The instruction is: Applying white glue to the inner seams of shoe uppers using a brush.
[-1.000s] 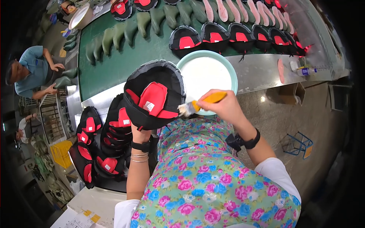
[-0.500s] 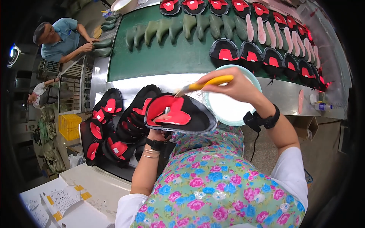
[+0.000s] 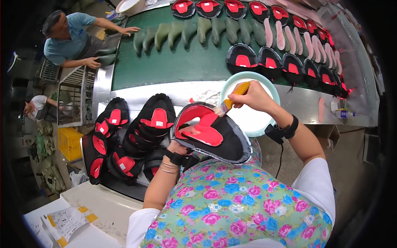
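The left hand (image 3: 178, 145) supports the black shoe upper (image 3: 213, 134) from below, fingers closed on its near edge, red lining facing up and long axis running from lower right to upper left. The right hand (image 3: 252, 97), fingers clamped on the yellow-handled brush (image 3: 232, 99), is nearer the upper's far rim, where the bristles touch. Just beyond sits the pale round bowl (image 3: 264, 124), then the green conveyor (image 3: 173, 62).
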`<state>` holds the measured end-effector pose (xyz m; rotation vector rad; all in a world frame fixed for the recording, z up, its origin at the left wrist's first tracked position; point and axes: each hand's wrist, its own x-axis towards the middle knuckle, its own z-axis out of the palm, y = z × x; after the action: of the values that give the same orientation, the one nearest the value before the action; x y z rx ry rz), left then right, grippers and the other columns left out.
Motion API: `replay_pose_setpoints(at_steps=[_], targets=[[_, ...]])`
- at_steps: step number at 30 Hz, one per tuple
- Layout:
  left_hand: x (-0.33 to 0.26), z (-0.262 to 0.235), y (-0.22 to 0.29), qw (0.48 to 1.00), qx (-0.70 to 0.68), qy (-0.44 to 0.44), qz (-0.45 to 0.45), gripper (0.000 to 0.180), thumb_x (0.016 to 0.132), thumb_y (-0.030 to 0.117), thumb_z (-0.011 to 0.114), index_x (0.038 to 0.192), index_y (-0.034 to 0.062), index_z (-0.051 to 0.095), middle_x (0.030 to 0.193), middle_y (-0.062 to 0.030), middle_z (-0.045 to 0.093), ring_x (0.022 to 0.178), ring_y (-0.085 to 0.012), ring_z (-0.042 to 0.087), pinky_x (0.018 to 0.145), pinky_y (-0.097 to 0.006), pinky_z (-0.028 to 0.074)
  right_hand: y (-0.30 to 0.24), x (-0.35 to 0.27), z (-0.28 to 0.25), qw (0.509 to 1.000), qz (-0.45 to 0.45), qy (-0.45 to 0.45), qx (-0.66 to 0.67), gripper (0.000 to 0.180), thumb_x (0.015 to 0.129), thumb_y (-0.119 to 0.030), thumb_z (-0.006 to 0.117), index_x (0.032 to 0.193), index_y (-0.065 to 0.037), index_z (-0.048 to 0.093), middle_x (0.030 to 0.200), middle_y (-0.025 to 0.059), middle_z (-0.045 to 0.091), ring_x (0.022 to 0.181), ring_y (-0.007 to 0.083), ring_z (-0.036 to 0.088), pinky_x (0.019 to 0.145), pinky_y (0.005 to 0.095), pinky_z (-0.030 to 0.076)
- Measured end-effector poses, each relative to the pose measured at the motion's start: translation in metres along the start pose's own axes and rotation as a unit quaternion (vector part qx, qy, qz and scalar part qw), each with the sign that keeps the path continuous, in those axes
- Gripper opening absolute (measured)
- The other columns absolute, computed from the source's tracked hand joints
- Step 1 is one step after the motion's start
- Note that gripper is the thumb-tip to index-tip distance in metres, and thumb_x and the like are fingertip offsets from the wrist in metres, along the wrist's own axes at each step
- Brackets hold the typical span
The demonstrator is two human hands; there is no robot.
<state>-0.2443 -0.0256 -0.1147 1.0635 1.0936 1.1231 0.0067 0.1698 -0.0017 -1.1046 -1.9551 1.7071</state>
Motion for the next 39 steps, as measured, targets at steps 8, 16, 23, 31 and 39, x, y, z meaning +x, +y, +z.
replay_pose_setpoints(at_steps=[8,16,23,31,39], targets=[[0.003,-0.053,0.019,0.927,-0.325,0.142,-0.121,0.048,0.093,0.02,0.053,0.136,0.0026,0.042,0.124,-0.0123,0.057,0.115,-0.0247,0.055,0.102,-0.039,0.043,-0.004,0.008,-0.003,0.988,0.033,0.139,-0.056,0.034,0.085,-0.027,0.061,0.071,0.004,0.064,0.059,0.0086,0.062,0.053,0.0138,0.061,0.05,0.0284,0.048],[0.073,-0.073,0.01,0.975,-0.051,0.202,0.083,0.062,0.094,0.002,0.041,0.148,0.0213,0.016,0.143,-0.0104,0.037,0.128,-0.0247,0.042,0.104,-0.039,0.04,-0.034,0.087,0.063,0.977,-0.128,-0.012,-0.17,0.036,0.078,-0.022,0.071,0.105,0.0,0.064,0.097,0.0203,0.066,0.089,0.0344,0.064,0.079,0.038,0.05],[0.173,-0.068,-0.024,0.96,-0.184,0.212,-0.004,0.083,0.079,-0.01,0.057,0.148,0.0165,0.019,0.146,-0.0127,0.033,0.134,-0.0258,0.035,0.107,-0.037,0.036,0.02,0.176,0.055,0.939,-0.008,-0.065,-0.337,0.044,0.063,-0.03,0.079,0.097,-0.006,0.068,0.087,0.02,0.066,0.083,0.0375,0.063,0.074,0.0438,0.05],[0.117,-0.144,-0.013,0.878,0.376,0.295,-0.006,0.084,0.079,0.004,0.063,0.149,0.0112,0.016,0.147,-0.0293,0.02,0.137,-0.0424,0.022,0.111,-0.047,0.022,0.166,0.236,-0.018,0.851,0.056,0.001,-0.523,0.034,0.061,-0.025,0.079,0.09,-0.01,0.069,0.087,0.015,0.066,0.082,0.034,0.065,0.068,0.0444,0.053],[-0.077,-0.211,0.153,0.646,0.531,0.547,-0.03,0.072,0.081,0.011,0.062,0.144,0.0071,0.029,0.142,-0.028,0.032,0.134,-0.0429,0.026,0.111,-0.048,0.021,0.124,0.249,-0.031,0.87,-0.008,0.021,-0.493,0.025,0.06,-0.017,0.081,0.078,-0.004,0.068,0.079,0.0183,0.066,0.077,0.0351,0.065,0.069,0.0425,0.052]])
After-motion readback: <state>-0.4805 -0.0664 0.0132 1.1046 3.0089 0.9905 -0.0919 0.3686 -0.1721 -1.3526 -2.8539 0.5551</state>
